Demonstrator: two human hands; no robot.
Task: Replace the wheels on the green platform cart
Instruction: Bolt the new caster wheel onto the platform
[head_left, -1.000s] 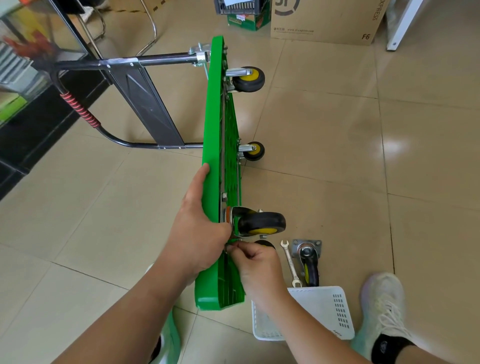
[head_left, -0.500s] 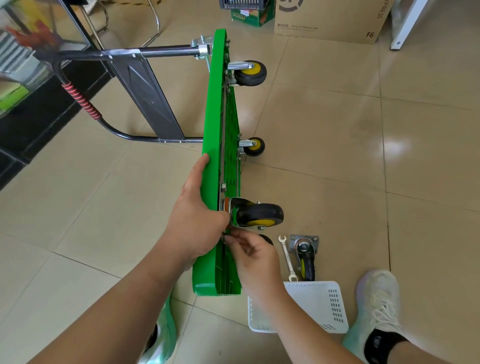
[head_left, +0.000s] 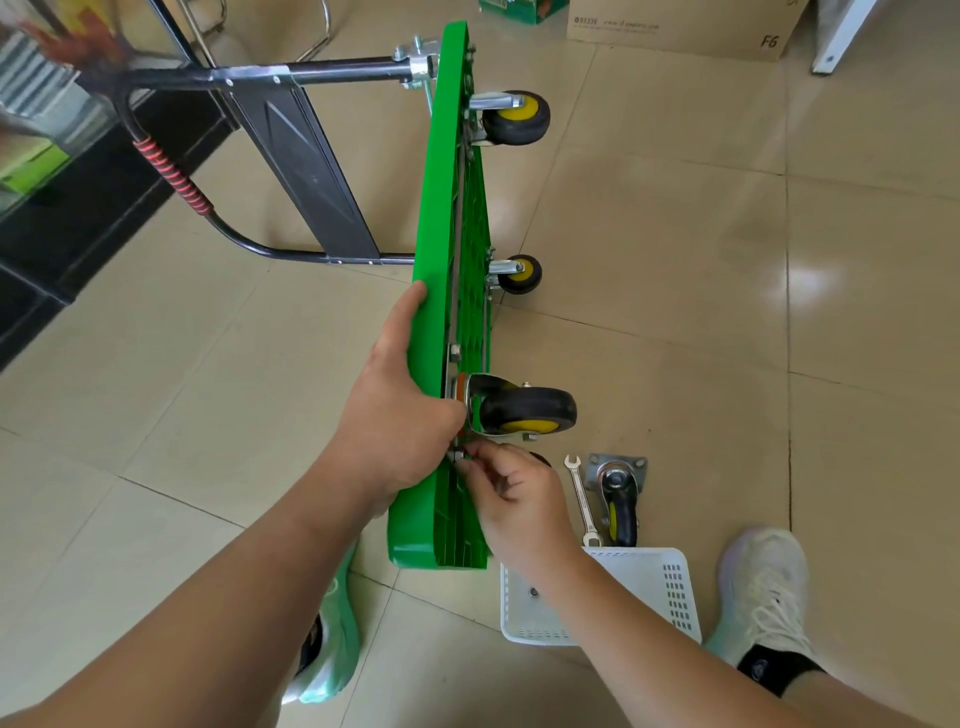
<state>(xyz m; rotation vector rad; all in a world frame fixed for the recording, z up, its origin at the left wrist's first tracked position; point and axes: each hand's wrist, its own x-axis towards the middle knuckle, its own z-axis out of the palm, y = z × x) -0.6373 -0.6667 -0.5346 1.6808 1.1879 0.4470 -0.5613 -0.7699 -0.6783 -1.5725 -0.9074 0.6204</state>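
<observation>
Ribbed green plastic cart (head_left: 441, 208) stands on edge, left hand (head_left: 395, 415) gripping its smooth rim. Small metal nut (head_left: 458, 455), seven o'clock of black rubber wheel (head_left: 527, 410), pinched by right hand (head_left: 514, 499).

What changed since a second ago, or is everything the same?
Nothing clearly moved. The right hand still pinches the small nut beside the near wheel. The left hand still grips the edge of the green cart. The wrench, loose wheel and white basket lie on the floor as before.
</observation>
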